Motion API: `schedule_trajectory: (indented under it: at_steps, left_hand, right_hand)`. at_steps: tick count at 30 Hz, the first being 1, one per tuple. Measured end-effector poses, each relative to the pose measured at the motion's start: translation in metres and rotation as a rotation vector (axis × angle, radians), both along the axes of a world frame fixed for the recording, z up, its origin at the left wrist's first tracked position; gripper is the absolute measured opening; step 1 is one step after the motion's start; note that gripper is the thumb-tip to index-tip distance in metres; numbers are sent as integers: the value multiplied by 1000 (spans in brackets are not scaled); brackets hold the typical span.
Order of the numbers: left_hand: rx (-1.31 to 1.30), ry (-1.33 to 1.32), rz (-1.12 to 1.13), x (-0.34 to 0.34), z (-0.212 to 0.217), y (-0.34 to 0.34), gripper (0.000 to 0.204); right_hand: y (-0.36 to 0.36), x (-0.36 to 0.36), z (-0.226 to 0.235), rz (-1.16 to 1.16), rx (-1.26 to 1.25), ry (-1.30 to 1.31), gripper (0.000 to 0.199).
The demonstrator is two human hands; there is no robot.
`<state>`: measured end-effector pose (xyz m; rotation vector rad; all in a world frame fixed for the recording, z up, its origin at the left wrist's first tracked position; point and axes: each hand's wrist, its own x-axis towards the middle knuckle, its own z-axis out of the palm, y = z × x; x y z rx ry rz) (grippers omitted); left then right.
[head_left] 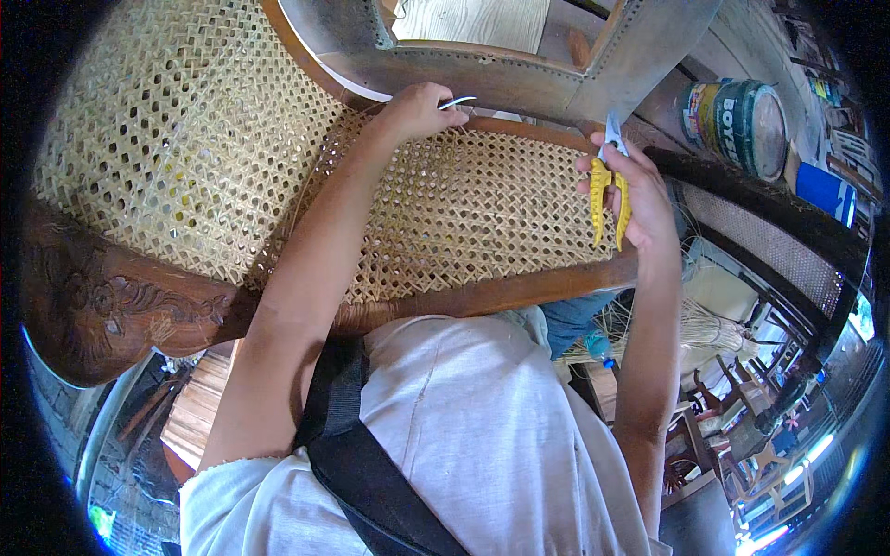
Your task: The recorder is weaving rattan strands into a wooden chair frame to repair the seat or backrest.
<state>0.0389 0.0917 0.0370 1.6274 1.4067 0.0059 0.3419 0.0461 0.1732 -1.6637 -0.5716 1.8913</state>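
Woven cane webbing (473, 208) spans the wooden frame of a seat in front of me. At its far edge, my left hand (425, 111) is closed in a pinch. A thin curved strip (457, 102), whitish with a dark edge, sticks out of those fingers; its exact kind is unclear. My right hand (640, 190) holds a pair of yellow-handled pruning shears (598, 199) over the right end of the webbing. Their metal blades point away from me, and the handles lie spread between my fingers and palm. Loose cane ends show near the left fingertips.
A taller cane panel (185, 139) rises at the left above a carved wooden rail (102, 296). Behind the seat stands a studded grey frame (482, 67). A green paint bucket (737, 128) lies at the right, beyond a dark wooden beam (742, 176). Loose cane strands (709, 329) lie below.
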Motion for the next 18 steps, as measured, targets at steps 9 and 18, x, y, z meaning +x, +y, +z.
schedule_trajectory:
  at_steps: [9,18]
  left_hand:
    - [92,-131,21,-3,-13,-2,36]
    - [37,-501,-29,56,31,-7,29]
  right_hand:
    - [-4,-4,10,0,35,15,32]
    - [-66,39,44,-150,32,-119,30]
